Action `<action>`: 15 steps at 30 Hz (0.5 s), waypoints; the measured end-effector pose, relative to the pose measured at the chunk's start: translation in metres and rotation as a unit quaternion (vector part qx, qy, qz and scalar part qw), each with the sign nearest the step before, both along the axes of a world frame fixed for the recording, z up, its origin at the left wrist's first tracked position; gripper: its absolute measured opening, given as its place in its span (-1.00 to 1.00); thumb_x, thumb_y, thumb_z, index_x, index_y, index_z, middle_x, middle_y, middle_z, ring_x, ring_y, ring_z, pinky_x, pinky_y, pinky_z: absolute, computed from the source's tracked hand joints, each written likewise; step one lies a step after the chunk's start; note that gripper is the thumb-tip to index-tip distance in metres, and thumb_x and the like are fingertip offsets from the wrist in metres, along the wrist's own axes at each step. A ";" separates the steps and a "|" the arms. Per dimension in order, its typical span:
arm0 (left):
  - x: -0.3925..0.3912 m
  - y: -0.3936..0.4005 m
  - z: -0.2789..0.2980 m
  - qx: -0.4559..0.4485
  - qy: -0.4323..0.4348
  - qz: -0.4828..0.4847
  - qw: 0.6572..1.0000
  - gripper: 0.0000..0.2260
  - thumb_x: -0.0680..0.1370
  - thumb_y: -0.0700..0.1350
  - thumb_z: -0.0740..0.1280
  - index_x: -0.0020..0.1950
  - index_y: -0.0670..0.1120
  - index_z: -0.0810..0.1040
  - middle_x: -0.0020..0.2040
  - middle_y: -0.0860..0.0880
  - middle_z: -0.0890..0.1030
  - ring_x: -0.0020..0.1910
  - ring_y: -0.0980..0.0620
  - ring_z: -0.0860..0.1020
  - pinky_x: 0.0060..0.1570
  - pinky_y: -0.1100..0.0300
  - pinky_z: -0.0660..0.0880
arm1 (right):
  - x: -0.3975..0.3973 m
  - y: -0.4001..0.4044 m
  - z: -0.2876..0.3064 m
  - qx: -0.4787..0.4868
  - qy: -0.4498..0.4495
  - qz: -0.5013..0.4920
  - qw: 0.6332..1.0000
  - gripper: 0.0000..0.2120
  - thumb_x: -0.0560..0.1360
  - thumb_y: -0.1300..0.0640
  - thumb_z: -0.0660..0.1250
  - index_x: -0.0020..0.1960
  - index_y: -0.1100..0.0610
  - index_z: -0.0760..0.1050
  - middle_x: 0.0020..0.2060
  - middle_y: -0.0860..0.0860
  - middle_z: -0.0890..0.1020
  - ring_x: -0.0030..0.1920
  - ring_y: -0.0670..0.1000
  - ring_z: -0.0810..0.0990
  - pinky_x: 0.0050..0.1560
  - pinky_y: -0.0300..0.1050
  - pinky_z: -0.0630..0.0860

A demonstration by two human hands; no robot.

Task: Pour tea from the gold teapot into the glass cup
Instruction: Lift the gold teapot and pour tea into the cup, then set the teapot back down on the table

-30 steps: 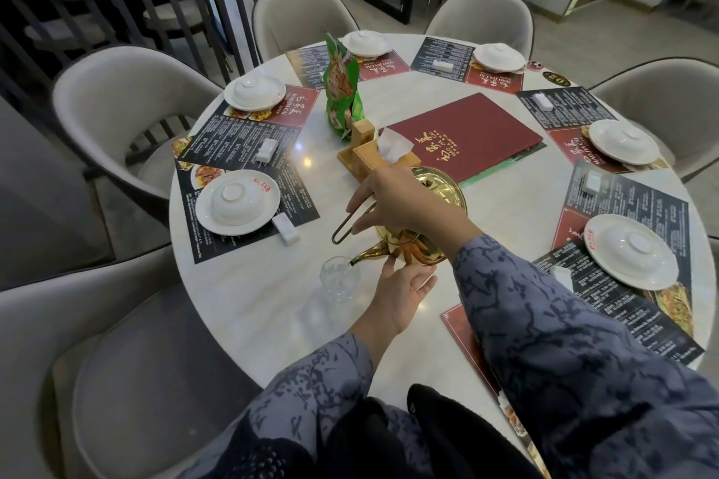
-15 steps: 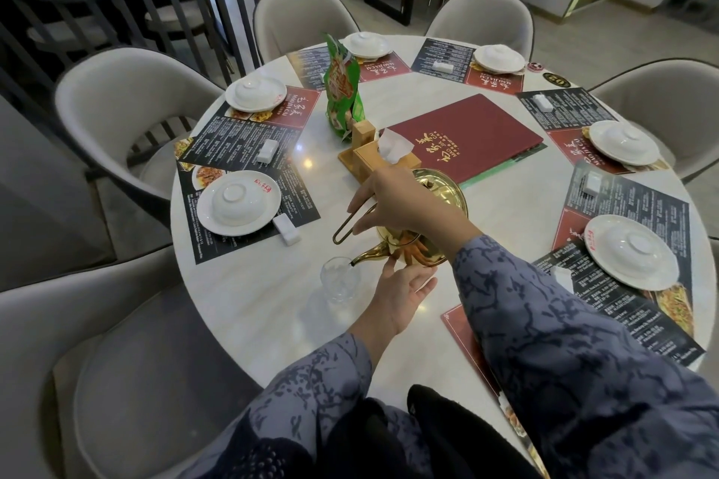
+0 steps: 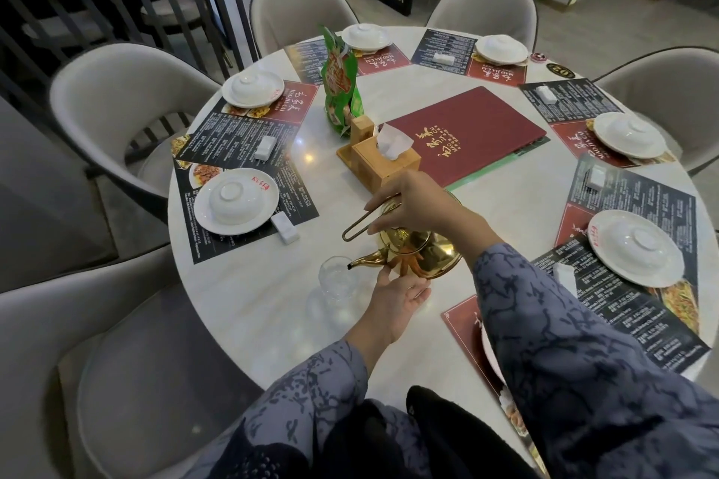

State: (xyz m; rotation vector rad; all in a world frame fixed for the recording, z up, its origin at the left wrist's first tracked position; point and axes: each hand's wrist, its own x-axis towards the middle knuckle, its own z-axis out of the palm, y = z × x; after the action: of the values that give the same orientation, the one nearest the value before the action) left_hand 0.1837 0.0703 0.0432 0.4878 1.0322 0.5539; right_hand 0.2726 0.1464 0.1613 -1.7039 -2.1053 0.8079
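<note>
While the right hand (image 3: 412, 206) pinches the thin wire handle above the gold teapot (image 3: 420, 255), the left hand (image 3: 400, 290) sits under the pot's near side, fingers spread loose against the belly, propping rather than gripping anything. Spout tip is right over the rim of the glass cup (image 3: 337, 278), just left of the pot, and the cup stands on the white table (image 3: 241, 307) near the person.

Progress-wise, I'd say the pour is lined up and maybe starting, but I honestly can't make out a stream or a tea level in the glass, too small and clear. So filling, righting the pot and setting it down all look left to do.

Room's decent: bare tabletop left and near the cup, well apart from the table edge. Tissue box (image 3: 383, 163) sits just beyond the right hand, so don't swing far.
</note>
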 end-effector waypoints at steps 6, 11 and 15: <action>0.002 0.002 -0.002 -0.036 -0.045 0.032 0.998 -0.34 0.55 -0.33 0.31 0.52 0.04 0.08 0.41 -0.28 0.37 0.31 -0.21 0.45 0.29 0.03 0.48 | 0.025 0.002 -0.004 0.000 0.022 -0.057 0.998 -0.77 0.26 0.10 0.60 -0.12 0.02 0.64 -0.25 -0.17 0.58 -0.20 -0.14 0.52 -0.21 -0.19 0.42; 0.017 0.009 -0.005 -0.014 -0.026 0.046 0.999 -0.28 0.52 -0.40 0.28 0.54 0.05 0.05 0.43 -0.20 0.38 0.34 -0.19 0.44 0.21 0.05 0.50 | 0.046 0.013 -0.014 -0.018 0.034 -0.139 0.990 -0.76 0.33 0.39 0.43 -0.27 0.06 0.52 -0.44 -0.05 0.42 -0.41 -0.05 0.34 -0.20 -0.06 0.35; 0.031 0.025 -0.005 0.010 -0.017 0.039 0.999 -0.22 0.51 -0.44 0.28 0.56 0.06 -0.01 0.46 -0.11 0.34 0.39 -0.14 0.39 0.19 0.05 0.48 | 0.074 0.028 -0.023 -0.029 0.078 -0.200 0.976 -0.70 0.31 0.50 0.27 -0.25 0.11 0.51 -0.35 0.09 0.49 -0.35 0.03 0.40 -0.27 -0.02 0.40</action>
State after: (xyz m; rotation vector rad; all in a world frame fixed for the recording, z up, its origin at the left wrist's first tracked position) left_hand 0.2143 0.0954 0.0384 0.4562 1.0180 0.6415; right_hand 0.3468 0.1748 0.1379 -1.9360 -1.5769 0.8494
